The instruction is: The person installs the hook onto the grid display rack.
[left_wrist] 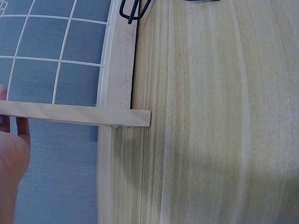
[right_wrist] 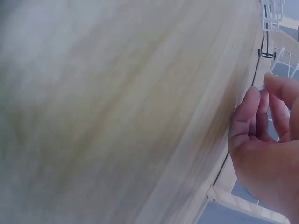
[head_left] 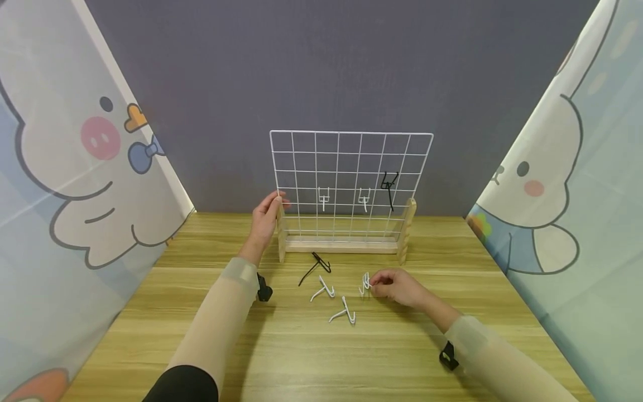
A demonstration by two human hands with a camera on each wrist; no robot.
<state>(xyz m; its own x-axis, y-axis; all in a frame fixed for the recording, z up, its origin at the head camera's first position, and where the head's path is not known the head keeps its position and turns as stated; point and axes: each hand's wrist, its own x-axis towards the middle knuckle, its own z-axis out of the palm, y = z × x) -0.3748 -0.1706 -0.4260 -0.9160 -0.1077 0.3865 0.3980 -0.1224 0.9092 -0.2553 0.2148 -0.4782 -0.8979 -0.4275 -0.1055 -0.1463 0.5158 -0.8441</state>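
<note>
A white wire grid (head_left: pixel 350 162) stands upright in a wooden base (head_left: pixel 341 245). My left hand (head_left: pixel 265 218) grips the top of the left wooden post (head_left: pixel 281 234); in the left wrist view, fingers show on both sides of that post (left_wrist: pixel 70 113). Over the table, in front of the grid, my right hand (head_left: pixel 399 287) pinches a white wire hook (head_left: pixel 366 282) between thumb and fingertips. The right wrist view shows the curled right hand (right_wrist: pixel 266 154), its fingers hiding most of the hook.
Two white hooks (head_left: pixel 324 200) and a black hook (head_left: pixel 389 187) hang on the grid. On the wooden table (head_left: pixel 281 346) lie another black hook (head_left: pixel 316 266) and two white hooks (head_left: pixel 344 312). A dark panel (head_left: pixel 351 67) rises behind; cartoon-printed cloths flank both sides.
</note>
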